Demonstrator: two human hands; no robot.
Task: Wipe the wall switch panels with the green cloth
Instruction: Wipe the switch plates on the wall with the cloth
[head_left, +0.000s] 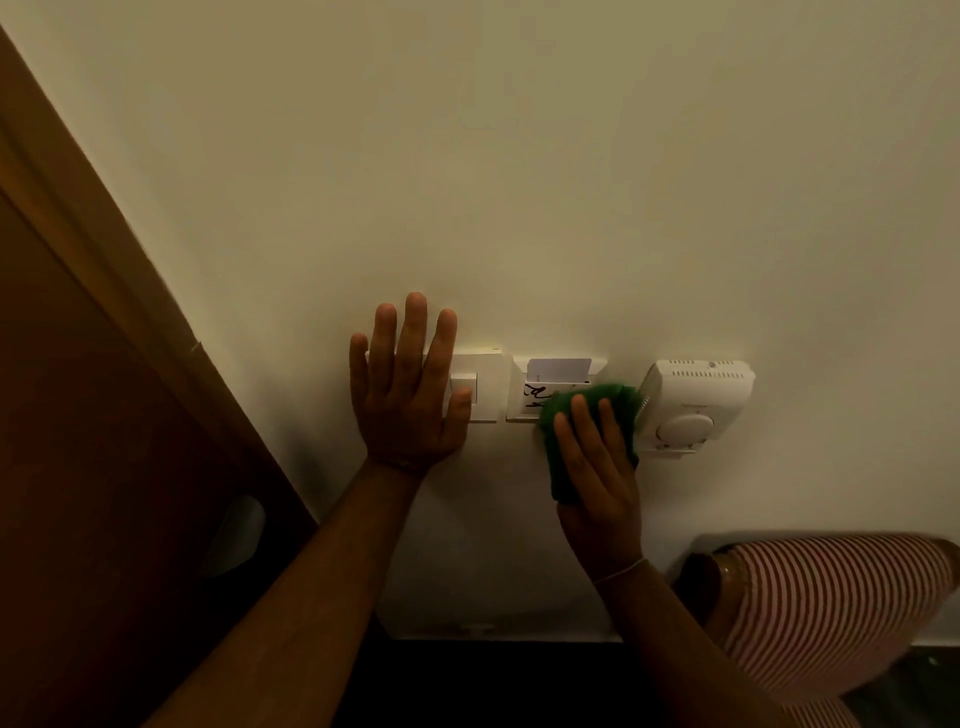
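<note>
Three white fittings sit in a row on the cream wall. My left hand (402, 384) lies flat with fingers spread over the left part of the light switch panel (485, 387). The middle panel is a key-card holder (556, 382) with a white card in its slot and black scribbles on its face. My right hand (597, 467) presses the green cloth (587, 410) against that holder's lower right corner and the wall below it. The cloth touches the left edge of the white thermostat (693, 410), which has a round dial.
A brown wooden door and its frame (104, 415) fill the left side. A striped pink-and-white fabric object (831, 613) sticks out at the lower right, close to my right forearm. A dark surface (493, 680) runs along the bottom, below the wall.
</note>
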